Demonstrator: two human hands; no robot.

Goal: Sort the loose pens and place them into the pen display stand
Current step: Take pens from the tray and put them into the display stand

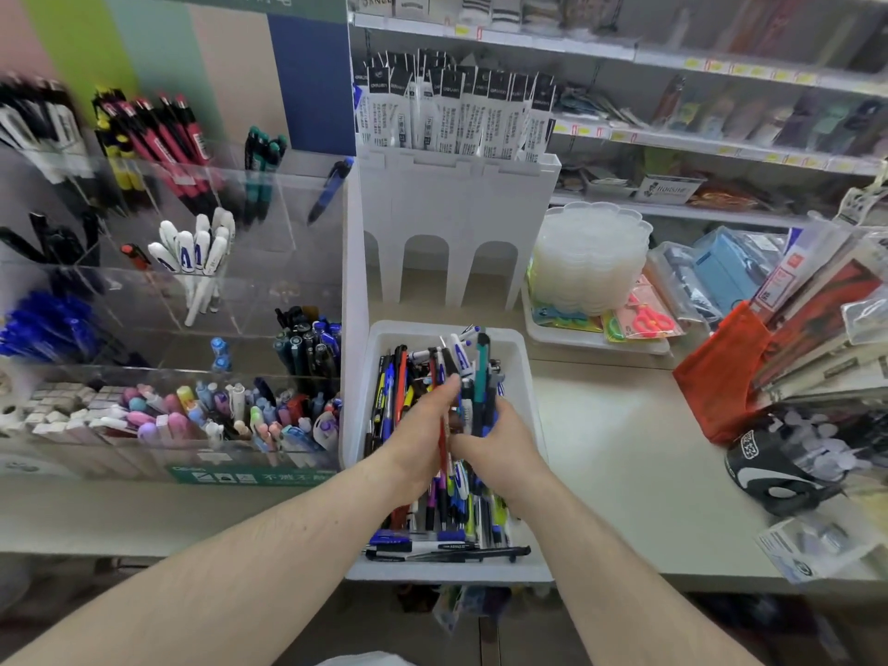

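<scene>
A white plastic bin [521, 377] at the counter's front edge is packed with several loose pens [399, 401] of mixed colours. Both of my hands are inside it. My left hand [420, 435] pinches a red pen [442, 454] that stands nearly upright. My right hand [499, 439] is closed around a bunch of pens [473, 367], among them a teal one, a white-and-blue one and dark blue ones, their tops sticking up. The clear acrylic pen display stand [269, 290] rises to the left, with tiered compartments of red, white, blue and green pens.
A white refill rack [456, 218] stands behind the bin. To the right are a stack of clear lids [591, 252], packaged scissors [644, 322], an orange bag [725, 372] and hanging packets. Erasers and small pens fill the stand's bottom row [192, 415].
</scene>
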